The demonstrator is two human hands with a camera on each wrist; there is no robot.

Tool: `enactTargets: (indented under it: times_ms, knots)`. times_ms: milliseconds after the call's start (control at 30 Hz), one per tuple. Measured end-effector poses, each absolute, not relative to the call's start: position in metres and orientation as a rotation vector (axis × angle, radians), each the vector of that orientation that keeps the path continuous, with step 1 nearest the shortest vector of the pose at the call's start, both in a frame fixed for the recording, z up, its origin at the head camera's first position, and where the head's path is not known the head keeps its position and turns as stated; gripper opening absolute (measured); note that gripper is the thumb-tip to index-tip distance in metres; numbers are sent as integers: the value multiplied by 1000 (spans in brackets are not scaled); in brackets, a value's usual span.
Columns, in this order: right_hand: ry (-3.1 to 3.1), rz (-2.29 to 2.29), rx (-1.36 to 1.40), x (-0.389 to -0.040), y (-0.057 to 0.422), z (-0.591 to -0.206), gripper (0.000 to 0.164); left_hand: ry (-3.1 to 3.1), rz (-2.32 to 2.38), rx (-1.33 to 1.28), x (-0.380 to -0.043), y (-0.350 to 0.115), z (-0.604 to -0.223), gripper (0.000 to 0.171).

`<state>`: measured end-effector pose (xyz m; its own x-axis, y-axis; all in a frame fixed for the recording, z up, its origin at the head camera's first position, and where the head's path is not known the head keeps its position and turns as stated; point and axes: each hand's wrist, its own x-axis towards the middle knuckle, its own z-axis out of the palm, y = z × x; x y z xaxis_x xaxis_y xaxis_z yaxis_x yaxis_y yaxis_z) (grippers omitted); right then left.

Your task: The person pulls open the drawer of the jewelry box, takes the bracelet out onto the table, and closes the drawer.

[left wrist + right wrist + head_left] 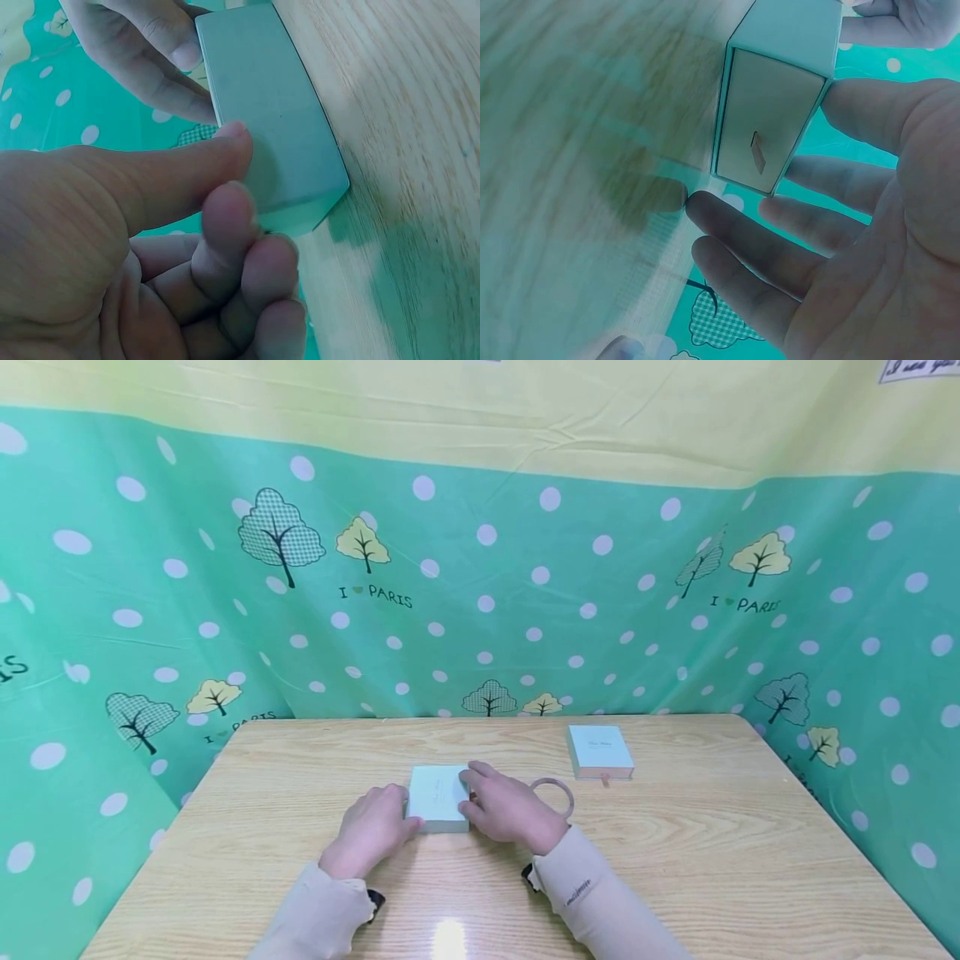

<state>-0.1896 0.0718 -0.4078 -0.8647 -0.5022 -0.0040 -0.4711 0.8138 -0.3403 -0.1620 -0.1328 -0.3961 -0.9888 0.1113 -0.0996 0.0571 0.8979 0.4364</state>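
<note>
A pale blue lidded-looking box (437, 797) lies flat on the table between both hands, with faint script on its top. My left hand (372, 828) holds its left end; the thumb (232, 142) presses the near side, and the other fingers are curled by the end. From the other end my right hand (510, 806) grips the box, thumb at the near edge and index finger toward the far edge. In the right wrist view, a drawer front (769, 120) with a small ribbon tab (758, 152) faces the right palm.
A second pale blue box (600, 750) with a pinkish front and ribbon tab stands at the back right. Just beyond the right wrist lies a pinkish ring-shaped band (568, 797). Green dotted cloth (517, 593) hangs behind the wooden table (712, 827).
</note>
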Motion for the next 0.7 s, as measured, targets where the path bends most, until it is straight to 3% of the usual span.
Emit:
enactTargets:
  times_ms: [533, 700]
  knots:
    - [2951, -491, -834, -191, 72, -408, 50, 3015, 690, 174, -164, -133, -399, 19]
    - [2977, -483, -833, -191, 73, -407, 49, 3013, 705, 167, -165, -133, -401, 27]
